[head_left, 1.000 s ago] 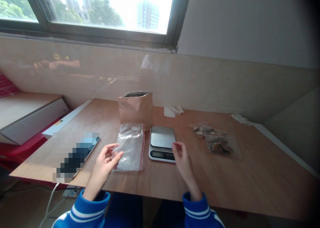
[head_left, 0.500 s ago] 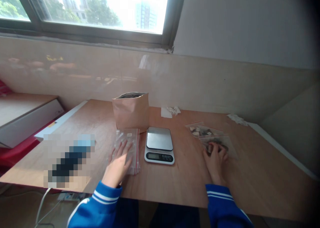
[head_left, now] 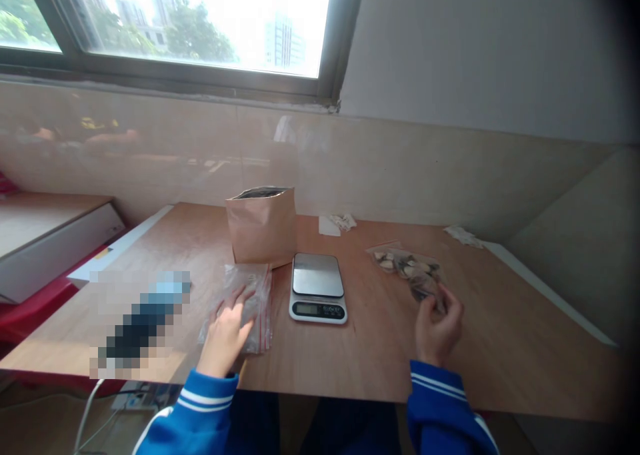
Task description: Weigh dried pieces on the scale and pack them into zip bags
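Note:
My left hand (head_left: pixel 226 332) lies with fingers spread on a stack of clear zip bags (head_left: pixel 262 312) with red seal lines. My right hand (head_left: pixel 441 325) pinches a small clear zip bag (head_left: pixel 423 286) with dark contents, whose kind I cannot make out. Just beyond it, filled zip bags (head_left: pixel 386 260) holding pale and dark pieces lie on the table. Between my hands stands a white kitchen scale (head_left: pixel 318 276) with a bare metal plate; its display is unreadable.
A brown paper pouch (head_left: pixel 263 232) stands open at the top behind the zip bag stack. Crumpled white paper (head_left: pixel 344 222) lies at the table's back edge, with more paper scraps (head_left: pixel 464 236) farther right. A blurred-out dark object (head_left: pixel 143 322) with a white cable is at left.
My right hand has lifted the near edge of the small zip bag and drawn it slightly toward me. My left hand and the bag stack under it have shifted a little left.

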### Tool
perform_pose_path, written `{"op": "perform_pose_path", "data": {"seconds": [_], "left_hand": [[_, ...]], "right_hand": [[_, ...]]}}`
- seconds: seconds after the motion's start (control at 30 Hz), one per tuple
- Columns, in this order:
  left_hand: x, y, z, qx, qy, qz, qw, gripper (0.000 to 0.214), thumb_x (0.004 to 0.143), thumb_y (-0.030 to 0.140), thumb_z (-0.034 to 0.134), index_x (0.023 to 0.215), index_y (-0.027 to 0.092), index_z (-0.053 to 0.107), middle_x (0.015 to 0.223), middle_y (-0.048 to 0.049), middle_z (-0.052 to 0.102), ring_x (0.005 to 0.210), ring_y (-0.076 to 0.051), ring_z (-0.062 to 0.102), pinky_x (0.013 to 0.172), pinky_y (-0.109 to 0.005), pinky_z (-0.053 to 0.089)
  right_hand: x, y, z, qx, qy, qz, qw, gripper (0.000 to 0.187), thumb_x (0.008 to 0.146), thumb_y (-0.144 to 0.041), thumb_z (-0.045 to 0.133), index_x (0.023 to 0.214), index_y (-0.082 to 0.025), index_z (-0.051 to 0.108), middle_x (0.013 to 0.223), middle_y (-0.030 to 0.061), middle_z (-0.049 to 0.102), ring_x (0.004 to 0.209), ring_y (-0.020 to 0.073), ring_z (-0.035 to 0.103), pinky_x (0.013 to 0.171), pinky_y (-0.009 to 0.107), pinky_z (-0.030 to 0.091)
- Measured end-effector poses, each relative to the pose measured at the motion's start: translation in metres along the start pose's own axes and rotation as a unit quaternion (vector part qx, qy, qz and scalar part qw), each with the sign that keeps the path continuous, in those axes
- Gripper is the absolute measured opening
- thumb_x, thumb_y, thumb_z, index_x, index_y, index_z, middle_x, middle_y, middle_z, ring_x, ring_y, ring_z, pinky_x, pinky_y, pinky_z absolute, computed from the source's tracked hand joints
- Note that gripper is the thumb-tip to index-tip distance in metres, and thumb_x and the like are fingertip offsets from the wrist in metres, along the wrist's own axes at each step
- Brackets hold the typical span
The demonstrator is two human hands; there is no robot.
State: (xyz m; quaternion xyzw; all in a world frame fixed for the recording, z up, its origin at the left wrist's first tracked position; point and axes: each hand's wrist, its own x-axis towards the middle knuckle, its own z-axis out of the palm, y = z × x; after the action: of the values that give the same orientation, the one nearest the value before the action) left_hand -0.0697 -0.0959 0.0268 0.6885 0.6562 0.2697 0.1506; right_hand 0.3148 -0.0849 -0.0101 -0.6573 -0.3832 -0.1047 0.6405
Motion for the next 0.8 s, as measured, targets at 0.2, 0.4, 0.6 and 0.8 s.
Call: {"op": "perform_pose_path", "data": {"seconds": [0.2,0.4,0.6,0.8], "left_hand": [[-0.013,0.062,-0.012,-0.331,0.003,0.058,0.942,0.036,0.084,0.034,0.062,0.119,0.027,0.063,0.127,-0.0062,0.06,0.122,-0.026,0.052,0.105,-0.036,0.035],[-0.027,0.098,-0.018,-0.412,-0.147,0.019,0.899,0.027,0.084,0.043,0.061,0.078,0.017,0.058,0.07,-0.0001,0.054,0.061,-0.011,0.046,0.056,-0.022,0.036],[-0.026,0.098,-0.005,-0.543,-0.173,-0.047,0.821,0.039,0.085,0.054,0.055,0.074,0.02,0.04,0.054,0.0093,0.031,0.042,-0.005,0.023,0.04,-0.019,0.016],[-0.031,0.11,0.001,-0.502,-0.053,-0.048,0.862,0.035,0.087,0.051,0.054,0.073,0.019,0.046,0.061,0.0045,0.046,0.055,-0.008,0.044,0.052,-0.019,0.037]], "right_hand": [[-0.046,-0.098,-0.004,0.19,-0.082,0.216,0.954,0.034,0.086,-0.047,0.05,0.103,-0.018,0.055,0.092,0.006,0.061,0.077,0.0196,0.061,0.069,0.031,0.05],[-0.069,-0.154,0.004,0.311,-0.313,0.282,0.852,0.037,0.086,-0.052,0.051,0.105,-0.02,0.054,0.082,0.0006,0.061,0.07,0.0164,0.059,0.062,0.026,0.047],[-0.087,-0.158,0.013,0.222,-0.257,0.214,0.916,0.039,0.086,-0.053,0.054,0.106,-0.021,0.045,0.094,0.0045,0.059,0.078,0.017,0.058,0.069,0.028,0.047],[-0.093,-0.183,0.0,0.216,-0.51,0.106,0.826,0.029,0.093,-0.046,0.045,0.078,-0.021,0.046,0.066,-0.0033,0.049,0.058,0.0123,0.048,0.057,0.024,0.038]]}}
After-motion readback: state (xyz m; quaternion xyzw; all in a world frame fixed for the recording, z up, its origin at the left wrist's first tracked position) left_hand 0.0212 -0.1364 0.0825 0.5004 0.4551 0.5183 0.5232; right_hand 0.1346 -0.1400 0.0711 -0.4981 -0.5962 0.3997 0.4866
